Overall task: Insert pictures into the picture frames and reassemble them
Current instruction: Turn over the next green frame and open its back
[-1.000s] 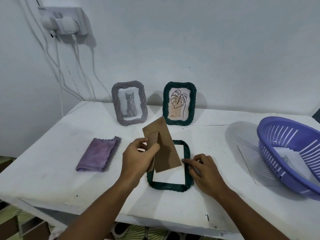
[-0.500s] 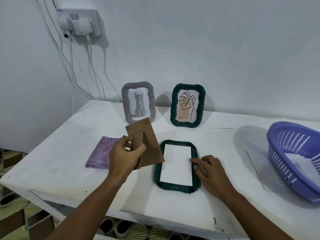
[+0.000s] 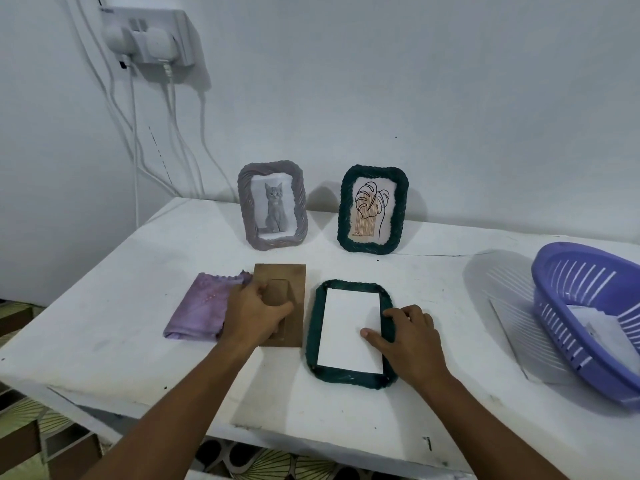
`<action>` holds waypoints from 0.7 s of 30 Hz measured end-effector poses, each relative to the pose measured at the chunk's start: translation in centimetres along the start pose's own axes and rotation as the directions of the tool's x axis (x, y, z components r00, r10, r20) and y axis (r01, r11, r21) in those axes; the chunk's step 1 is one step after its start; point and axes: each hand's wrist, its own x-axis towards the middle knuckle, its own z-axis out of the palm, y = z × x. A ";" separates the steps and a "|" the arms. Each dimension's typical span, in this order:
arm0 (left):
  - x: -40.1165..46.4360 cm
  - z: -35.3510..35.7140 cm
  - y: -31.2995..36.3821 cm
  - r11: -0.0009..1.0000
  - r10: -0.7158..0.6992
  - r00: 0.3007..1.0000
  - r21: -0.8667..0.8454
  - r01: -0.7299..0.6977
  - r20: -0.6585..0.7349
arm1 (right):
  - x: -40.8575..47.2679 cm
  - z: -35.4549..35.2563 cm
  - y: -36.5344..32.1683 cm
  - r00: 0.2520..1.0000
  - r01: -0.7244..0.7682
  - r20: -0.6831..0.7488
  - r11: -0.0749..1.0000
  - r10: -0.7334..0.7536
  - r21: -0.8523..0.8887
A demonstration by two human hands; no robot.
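My left hand (image 3: pixel 256 315) grips the backing (image 3: pixel 281 299) flat on the desk (image 3: pixel 104 341); my right hand (image 3: pixel 410 336) rests open-fingered on the frame (image 3: pixel 349 377) and paper (image 3: pixel 348 327).

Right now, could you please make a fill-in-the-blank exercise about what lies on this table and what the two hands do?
1. The left hand holds the brown ____ flat on the table.
2. The right hand rests on the dark green ____, which lies flat.
3. The grey frame at the back shows a ____.
4. The white papers lie in the purple ____ at the right.

Missing words: backing board; frame; cat; basket
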 end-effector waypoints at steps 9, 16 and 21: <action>0.3 0.7 -2.3 0.952 -0.031 0.995 0.307 -0.001 0.099 | -0.4 0.3 -0.4 0.999 -0.017 -0.040 0.999 0.018 0.034; 0.2 0.6 -2.9 0.922 0.009 0.995 0.386 -0.045 0.095 | -0.6 0.7 -0.6 0.997 -0.005 -0.081 0.999 0.008 0.039; -0.9 1.6 -1.9 0.826 0.300 0.954 0.495 -0.269 0.018 | -0.7 1.0 -0.6 0.994 0.012 -0.107 0.999 -0.008 0.045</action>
